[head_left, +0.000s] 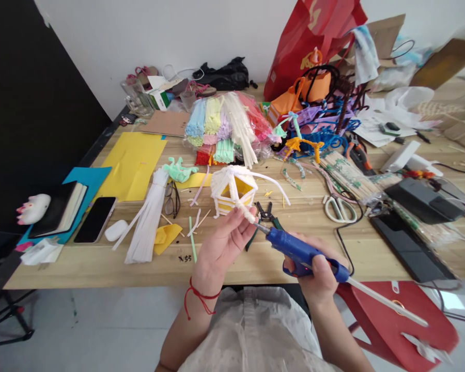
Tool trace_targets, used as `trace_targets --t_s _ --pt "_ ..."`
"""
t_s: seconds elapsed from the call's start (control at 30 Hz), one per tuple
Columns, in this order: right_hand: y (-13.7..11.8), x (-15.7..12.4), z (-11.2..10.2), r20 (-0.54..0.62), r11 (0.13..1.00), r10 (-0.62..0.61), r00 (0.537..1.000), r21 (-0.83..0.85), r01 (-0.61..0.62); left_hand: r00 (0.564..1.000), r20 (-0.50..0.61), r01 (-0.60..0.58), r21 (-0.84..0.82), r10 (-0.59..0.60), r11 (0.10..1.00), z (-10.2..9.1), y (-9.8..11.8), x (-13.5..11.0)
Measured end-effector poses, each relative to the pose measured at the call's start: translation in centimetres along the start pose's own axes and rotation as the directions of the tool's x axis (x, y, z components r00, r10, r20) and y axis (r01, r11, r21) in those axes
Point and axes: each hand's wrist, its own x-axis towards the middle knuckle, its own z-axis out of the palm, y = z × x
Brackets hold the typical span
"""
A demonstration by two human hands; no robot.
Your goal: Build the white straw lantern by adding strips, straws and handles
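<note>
My left hand [219,247] pinches a short, cream-white fuzzy twist that looks like pipe cleaner [246,213]. Wrapped round the handle of a blue hot glue gun [294,249], my right hand [321,276] keeps the nozzle at the near end of the twist; whether they touch I cannot tell. A clear glue stick [387,300] juts from the gun's back. Just beyond my left fingers stands a small white fuzzy house shape [232,181] with yellow panels, partly hidden by the hand. Dark wire strippers [266,213] lie behind the nozzle.
Bundled coloured pipe cleaners [220,121] lie at the back. White strips [147,222], glasses [172,199] and a phone [95,219] are on the left. Scissors [340,209] and a black cord [346,248] lie right, with a red chair [406,325] below.
</note>
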Motion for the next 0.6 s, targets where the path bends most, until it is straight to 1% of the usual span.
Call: trace_targets --t_s 0.2,0.3,0.37,0.43,0.47,0.53,0.6 --pt "-0.4 0.1 0.4 0.001 1.0 0.0 1.0 -0.028 0.0 0.999 0.035 -0.003 0.025 0.002 1.0 -0.3 -0.1 0.0" --pt "-0.4 0.1 0.4 0.012 0.996 -0.005 1.0 -0.084 0.006 0.999 0.049 -0.015 0.019 0.014 1.0 -0.7 -0.2 0.2" --pt "-0.4 0.1 0.4 0.031 0.991 -0.034 0.999 -0.127 0.038 0.999 0.051 -0.018 0.015 0.017 1.0 -0.8 -0.3 0.3" --pt "-0.3 0.3 0.3 0.064 0.97 -0.127 0.99 -0.202 0.138 0.999 0.049 -0.023 0.012 0.023 1.0 -0.9 -0.4 0.4" --pt "-0.4 0.4 0.3 0.099 0.943 -0.2 0.975 -0.25 0.219 0.999 0.042 -0.032 0.006 0.031 0.999 -0.9 -0.4 0.5" --pt "-0.5 0.8 0.2 0.204 0.848 -0.345 0.916 -0.351 0.397 0.998 0.024 -0.05 -0.008 0.05 0.999 -0.9 -0.4 0.5" --pt "-0.8 1.1 0.1 0.304 0.741 -0.426 0.852 -0.423 0.522 0.998 0.012 -0.055 -0.02 0.055 0.998 -0.9 -0.3 0.5"
